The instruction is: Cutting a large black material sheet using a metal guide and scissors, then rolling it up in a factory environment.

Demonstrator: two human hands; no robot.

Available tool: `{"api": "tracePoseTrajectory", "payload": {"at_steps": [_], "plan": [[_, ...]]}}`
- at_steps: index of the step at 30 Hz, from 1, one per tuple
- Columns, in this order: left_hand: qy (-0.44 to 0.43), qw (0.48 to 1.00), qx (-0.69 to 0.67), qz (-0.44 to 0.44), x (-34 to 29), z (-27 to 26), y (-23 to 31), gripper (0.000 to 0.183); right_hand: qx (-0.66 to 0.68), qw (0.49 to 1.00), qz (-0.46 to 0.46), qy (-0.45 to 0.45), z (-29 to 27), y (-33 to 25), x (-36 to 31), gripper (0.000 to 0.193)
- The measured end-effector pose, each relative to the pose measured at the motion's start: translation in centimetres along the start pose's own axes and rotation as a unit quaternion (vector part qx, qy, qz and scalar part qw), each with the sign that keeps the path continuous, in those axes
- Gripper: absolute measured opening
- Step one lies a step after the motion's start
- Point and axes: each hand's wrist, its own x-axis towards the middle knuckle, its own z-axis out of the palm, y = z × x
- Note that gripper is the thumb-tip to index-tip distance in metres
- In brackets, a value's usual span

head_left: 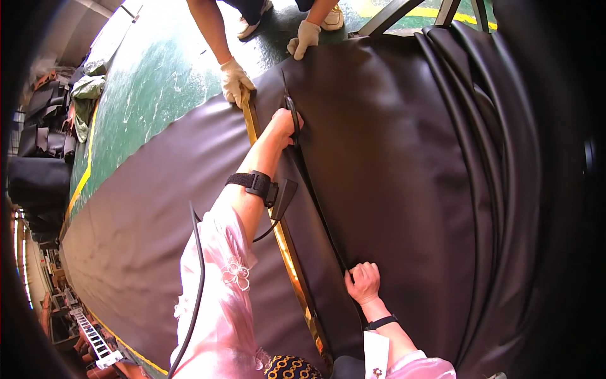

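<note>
Wrapped around the handles of dark scissors [290,103], the left hand [288,125] reaches toward the far side as I watch over the remote feed; its fingers are curled snugly, though I cannot tell how far apart the blades stand; the dark sheet [398,158] spreads beneath both arms, with folds gathered at the right; a long slit [315,203] runs from the scissors to the near right hand [363,282], whose fingers pinch the sheet's edge, probably to keep it taut; left of the slit lies a gold strip [287,245]; a co-worker's gloved hand [235,81] grips its far end, seemingly so it stays put; their other gloved hand [305,39] touches the sheet's far edge, likely steadying it.
</note>
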Motion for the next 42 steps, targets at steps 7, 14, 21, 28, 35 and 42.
{"api": "tracePoseTrajectory", "payload": {"at_steps": [7,14,21,28,35,42], "plan": [[-0.011,0.999,0.041,0.013,4.2,-1.6,2.0,0.007,0.006,1.0,0.003,0.002,-0.1,-0.2,-0.2,0.023],[-0.015,1.0,-0.004,-0.002,6.6,-2.1,3.5,0.008,0.005,1.0,0.009,-0.019,-0.4,0.1,-0.4,0.023],[-0.027,0.999,-0.02,0.024,8.6,-2.6,3.3,0.006,-0.006,1.0,0.009,-0.026,-0.6,0.0,-0.3,0.023],[0.013,0.999,-0.021,0.033,7.8,-2.0,2.5,0.015,-0.004,1.0,0.01,-0.017,0.0,0.0,-0.3,0.023],[-0.069,0.993,-0.093,0.002,9.1,-3.7,3.3,0.009,-0.008,1.0,0.012,-0.014,-0.1,-0.1,-0.3,0.023],[-0.055,0.993,-0.095,0.034,10.0,-2.9,2.6,0.009,-0.012,1.0,0.011,-0.021,-0.5,0.4,-0.4,0.021]]}}
